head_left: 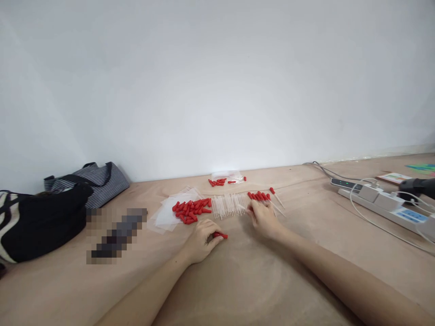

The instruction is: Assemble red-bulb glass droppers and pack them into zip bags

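My left hand (203,240) is closed around a red rubber dropper bulb (222,235), whose narrow end points right. Just behind it lies a heap of red rubber bulbs (190,209), partly on clear plastic bags (163,213). Many thin clear dropper tubes (226,206) lie side by side in the middle. At their right end my right hand (263,219) pinches a clear dropper tube (242,207) between thumb and fingers. Beyond that hand is a row of droppers with red bulbs (260,195), partly hidden by it. One more dropper (272,191) lies slanted to their right.
Farther back, a few red bulbs (216,182) lie by a plastic bag (226,174). At left are a black bag (44,222), a striped bag (105,174) and a blurred dark object (118,233). A white power strip (384,206) with cables stands at right.
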The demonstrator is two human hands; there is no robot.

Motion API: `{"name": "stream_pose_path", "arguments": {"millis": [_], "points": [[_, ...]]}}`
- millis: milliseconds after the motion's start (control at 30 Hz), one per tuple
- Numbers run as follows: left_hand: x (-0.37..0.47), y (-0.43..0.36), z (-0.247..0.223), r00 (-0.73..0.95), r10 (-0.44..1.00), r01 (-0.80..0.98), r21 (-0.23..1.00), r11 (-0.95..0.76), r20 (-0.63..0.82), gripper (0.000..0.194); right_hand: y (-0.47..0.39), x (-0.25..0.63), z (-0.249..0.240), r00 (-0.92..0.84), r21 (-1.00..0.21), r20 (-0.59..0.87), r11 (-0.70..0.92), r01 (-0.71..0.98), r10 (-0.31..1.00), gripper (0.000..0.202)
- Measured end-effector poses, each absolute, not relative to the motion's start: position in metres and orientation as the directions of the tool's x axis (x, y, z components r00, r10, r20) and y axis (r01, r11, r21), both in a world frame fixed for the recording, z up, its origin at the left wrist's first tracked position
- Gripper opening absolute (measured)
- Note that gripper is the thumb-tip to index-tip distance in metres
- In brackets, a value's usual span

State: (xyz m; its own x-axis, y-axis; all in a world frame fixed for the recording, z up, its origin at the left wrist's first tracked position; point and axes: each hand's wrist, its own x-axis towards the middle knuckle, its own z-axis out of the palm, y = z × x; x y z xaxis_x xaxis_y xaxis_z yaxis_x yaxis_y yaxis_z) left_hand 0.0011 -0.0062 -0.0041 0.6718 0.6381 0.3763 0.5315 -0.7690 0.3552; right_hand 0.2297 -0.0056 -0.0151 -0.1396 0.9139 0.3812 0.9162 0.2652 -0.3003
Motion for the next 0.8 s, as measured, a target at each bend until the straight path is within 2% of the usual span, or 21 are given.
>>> {"name": "stream_pose_path", "arguments": {"millis": [67, 167, 533, 800], "points": [[0.0, -0.006, -0.006, 0.619, 0.676, 0.588, 0.334, -0.736, 0.399, 0.01, -0.015, 0.227, -0.021, -0.325, -0.317, 0.448, 0.489, 0.813, 0.832, 0.016], [-0.001, -0.003, -0.011, 0.556, 0.704, 0.638, 0.317, -0.702, 0.442, 0.011, -0.027, 0.221, -0.026, -0.444, -0.307, 0.502, 0.633, 0.711, 0.742, 0.015], [0.006, -0.007, -0.007, 0.566, 0.698, 0.652, 0.28, -0.704, 0.438, 0.018, -0.03, 0.21, -0.025, -0.446, -0.283, 0.502, 0.628, 0.725, 0.741, 0.018], [0.005, -0.006, -0.009, 0.568, 0.689, 0.641, 0.283, -0.713, 0.449, 0.017, -0.032, 0.21, -0.023, -0.406, -0.349, 0.502, 0.609, 0.712, 0.763, 0.018]]}}
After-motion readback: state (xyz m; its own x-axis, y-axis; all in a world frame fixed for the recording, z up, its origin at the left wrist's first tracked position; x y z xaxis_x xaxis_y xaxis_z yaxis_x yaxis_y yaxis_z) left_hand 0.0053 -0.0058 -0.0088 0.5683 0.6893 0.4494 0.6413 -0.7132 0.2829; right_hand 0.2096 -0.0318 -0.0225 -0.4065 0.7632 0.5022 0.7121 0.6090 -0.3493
